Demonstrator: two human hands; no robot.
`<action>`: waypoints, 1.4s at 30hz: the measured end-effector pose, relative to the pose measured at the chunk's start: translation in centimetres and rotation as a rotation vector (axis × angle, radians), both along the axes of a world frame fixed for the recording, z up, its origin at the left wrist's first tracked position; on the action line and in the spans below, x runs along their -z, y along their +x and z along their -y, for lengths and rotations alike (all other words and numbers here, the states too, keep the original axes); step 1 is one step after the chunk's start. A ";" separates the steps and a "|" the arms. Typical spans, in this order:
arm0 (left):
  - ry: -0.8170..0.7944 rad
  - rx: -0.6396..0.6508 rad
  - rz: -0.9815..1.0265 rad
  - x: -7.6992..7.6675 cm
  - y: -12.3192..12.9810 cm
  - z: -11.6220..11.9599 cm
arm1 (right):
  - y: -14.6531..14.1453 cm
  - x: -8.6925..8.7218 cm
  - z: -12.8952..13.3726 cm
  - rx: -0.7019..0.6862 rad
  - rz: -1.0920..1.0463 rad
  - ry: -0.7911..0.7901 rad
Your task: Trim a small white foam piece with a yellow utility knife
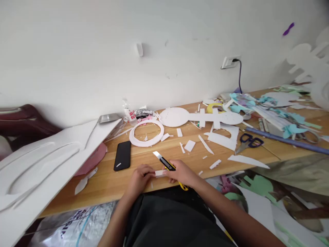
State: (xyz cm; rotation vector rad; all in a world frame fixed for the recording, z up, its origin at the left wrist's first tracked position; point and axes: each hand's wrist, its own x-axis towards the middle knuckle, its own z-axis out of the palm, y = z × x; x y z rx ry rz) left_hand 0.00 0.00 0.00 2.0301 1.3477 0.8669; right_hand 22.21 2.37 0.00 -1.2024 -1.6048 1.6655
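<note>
Near the front edge of the wooden table [102, 192], my left hand [140, 177] pinches one end of a small white foam strip [159, 173]. My right hand [180, 171] is closed around a yellow and black utility knife [164, 162], whose blade points up and to the left, away from the strip. Fingertips of the right hand also touch the strip's other end. A black phone [122, 154] lies flat to the left of my hands. Beyond them are a white foam ring [132, 137] and a long white foam shape with rounded ends [174, 117].
Blue-handled scissors [249, 141] and foam offcuts [190, 145] lie to the right. A large white foam board [59, 161] slants over the table's left side. A bottle [130, 115] stands near the wall. A blue tube [285, 139] and a foam pile [272, 109] occupy the right.
</note>
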 end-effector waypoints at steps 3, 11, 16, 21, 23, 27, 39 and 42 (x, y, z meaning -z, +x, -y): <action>0.010 0.027 0.015 0.4 -0.3 -0.2 | 0.0 0.0 0.0 0.009 0.006 0.004; -0.060 0.044 0.089 0.4 -0.1 0.0 | -0.7 -0.5 0.3 0.117 0.009 -0.038; -0.141 -0.077 0.295 -0.7 -1.4 -0.6 | -2.1 -1.4 -1.0 0.152 -0.193 -0.152; -0.234 -0.091 0.745 -2.7 0.2 -3.3 | -4.6 -2.0 -4.5 0.219 -0.408 -0.222; -0.245 -0.095 1.062 -2.8 2.2 -4.7 | -5.7 -2.0 -5.8 0.267 -0.444 -0.204; -0.186 -0.184 1.278 -1.7 5.5 -7.7 | -7.7 -1.2 -7.2 0.392 -0.460 -0.113; -0.545 -0.093 1.612 -2.0 1.3 -10.0 | -5.9 -2.3 -9.2 0.215 -0.312 0.732; -0.690 -0.066 1.580 -2.0 1.5 -9.3 | -5.5 -2.1 -8.4 0.036 -0.260 0.852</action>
